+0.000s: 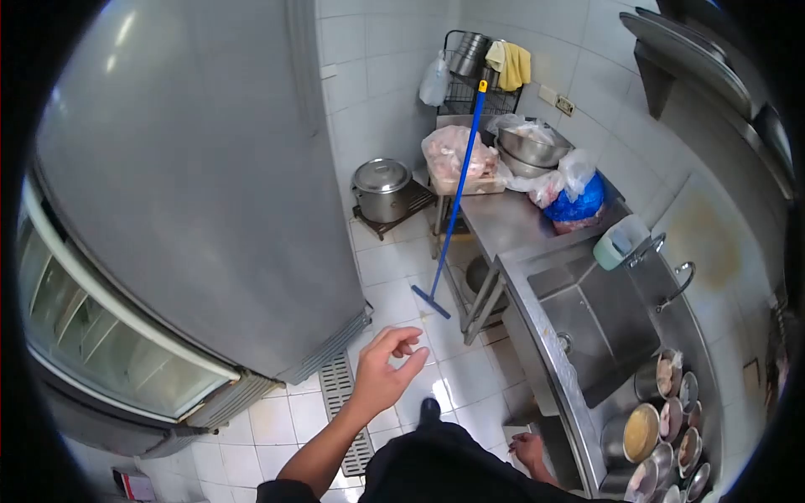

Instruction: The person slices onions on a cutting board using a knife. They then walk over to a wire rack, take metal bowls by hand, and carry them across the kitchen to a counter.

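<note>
My left hand is raised over the tiled floor, fingers curled but apart, with nothing between them. Low beside the sink counter is my right hand, its fingers bent; whether it holds anything is too small to tell. Beyond my left hand, a squeegee with a blue handle leans upright against the steel table, its dark blade on the floor. To the right, the steel sink looks empty, and metal bowls of food, one with yellowish contents, crowd the counter near my right side.
A tall grey fridge fills the left. A lidded pot sits on a low stand. Bagged meat, steel bowls and a blue bag cover the back table. A drain grate runs along the floor.
</note>
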`<state>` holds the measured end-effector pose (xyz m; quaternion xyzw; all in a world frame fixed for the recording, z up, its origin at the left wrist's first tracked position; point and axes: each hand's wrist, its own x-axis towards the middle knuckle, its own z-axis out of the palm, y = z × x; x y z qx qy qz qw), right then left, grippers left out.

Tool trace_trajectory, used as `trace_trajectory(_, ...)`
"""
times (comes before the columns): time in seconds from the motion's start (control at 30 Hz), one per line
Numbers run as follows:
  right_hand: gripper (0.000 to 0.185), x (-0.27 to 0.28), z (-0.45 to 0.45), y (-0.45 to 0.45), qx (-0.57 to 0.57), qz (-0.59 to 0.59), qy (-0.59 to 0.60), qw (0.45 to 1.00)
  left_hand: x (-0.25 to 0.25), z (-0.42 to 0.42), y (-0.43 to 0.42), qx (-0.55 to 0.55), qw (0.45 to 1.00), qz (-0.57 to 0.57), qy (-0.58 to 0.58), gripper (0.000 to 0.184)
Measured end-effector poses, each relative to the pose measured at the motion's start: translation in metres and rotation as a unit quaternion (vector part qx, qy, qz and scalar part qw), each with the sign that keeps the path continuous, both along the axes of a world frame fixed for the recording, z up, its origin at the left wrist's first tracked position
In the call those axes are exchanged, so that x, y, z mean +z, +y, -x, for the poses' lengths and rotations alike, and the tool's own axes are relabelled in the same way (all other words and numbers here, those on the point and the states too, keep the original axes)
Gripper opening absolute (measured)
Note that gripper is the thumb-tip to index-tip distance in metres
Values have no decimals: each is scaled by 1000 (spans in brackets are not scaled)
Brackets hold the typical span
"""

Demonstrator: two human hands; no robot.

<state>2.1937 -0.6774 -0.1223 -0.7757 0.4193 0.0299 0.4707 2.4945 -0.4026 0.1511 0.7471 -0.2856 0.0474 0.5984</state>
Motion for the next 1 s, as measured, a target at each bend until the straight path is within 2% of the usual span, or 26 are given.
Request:
trace_trajectory(0.1, 21, 10, -78, -11, 15, 43, -19, 999, -6, -46, -44, -45, 999, 11, 18, 29)
trace_trajectory(0.17, 23, 23, -159, -30, 86, 129, -55, 986, -14, -77, -65, -61, 997, 20, 34, 30)
trace_trajectory(0.27, 24, 52, -298, -48, 113, 142, -172, 968, -14, -127, -87, -55, 997, 30, 46, 32)
trace_trajectory(0.3, 21, 88, -342, -49, 154, 170, -192, 954, -13, -143, -96, -54, 997, 34, 51, 33)
trace_trajectory(0.37, 18, 145, -414, -41, 148, 104, -273, 945, -1, -182, -114, -63, 994, 61, 66, 33)
trace_trajectory(0.47, 17, 172, -492, -39, 152, 56, -340, 926, 13, -248, -140, -92, 988, 86, 84, 34)
trace_trajectory(0.57, 18, 223, -511, -36, 103, 34, -339, 935, 35, -309, -178, -130, 978, 145, 75, 34)
trace_trajectory(0.6, 17, 213, -509, -47, 107, 88, -336, 931, 42, -326, -192, -143, 974, 161, 76, 34)
trace_trajectory(0.67, 18, 238, -492, -49, 6, 51, -321, 946, 59, -364, -222, -165, 963, 198, 73, 33)
trace_trajectory(0.7, 15, 239, -480, -55, -27, 110, -327, 938, 66, -383, -237, -166, 961, 211, 69, 33)
trace_trajectory(0.77, 14, 219, -447, -78, -127, 106, -299, 940, 78, -419, -264, -168, 956, 233, 61, 32)
trace_trajectory(0.8, 14, 221, -434, -87, -190, 61, -299, 933, 81, -436, -277, -185, 947, 257, 55, 31)
trace_trajectory(0.87, 14, 217, -408, -110, -259, 110, -304, 910, 86, -465, -296, -171, 949, 264, 35, 31)
trace_trajectory(0.97, 15, 232, -400, -148, -313, 131, -321, 884, 81, -495, -309, -150, 950, 268, 53, 32)
trace_trajectory(1.0, 16, 238, -406, -164, -297, 168, -308, 888, 79, -505, -310, -144, 952, 266, 46, 32)
